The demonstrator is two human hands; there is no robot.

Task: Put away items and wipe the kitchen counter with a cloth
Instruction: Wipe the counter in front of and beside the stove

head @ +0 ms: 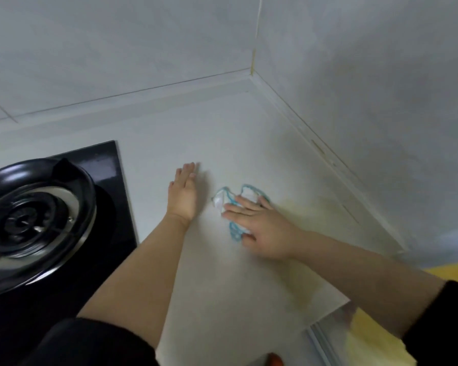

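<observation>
A small white cloth (pixel 224 198) with a blue-green hem lies bunched on the pale kitchen counter (pixel 222 133). My right hand (pixel 262 225) presses flat on top of it, fingers spread and pointing left, so most of the cloth is hidden underneath. My left hand (pixel 184 192) rests palm down on the bare counter just left of the cloth, fingers together and pointing away from me, holding nothing. Both forearms are bare with dark sleeves pushed up.
A black glass hob (pixel 109 165) with a black burner and pan support (pixel 35 215) fills the left side. Grey tiled walls (pixel 354 75) meet in a corner at the back right. The counter's right edge drops to a yellow surface (pixel 376 336).
</observation>
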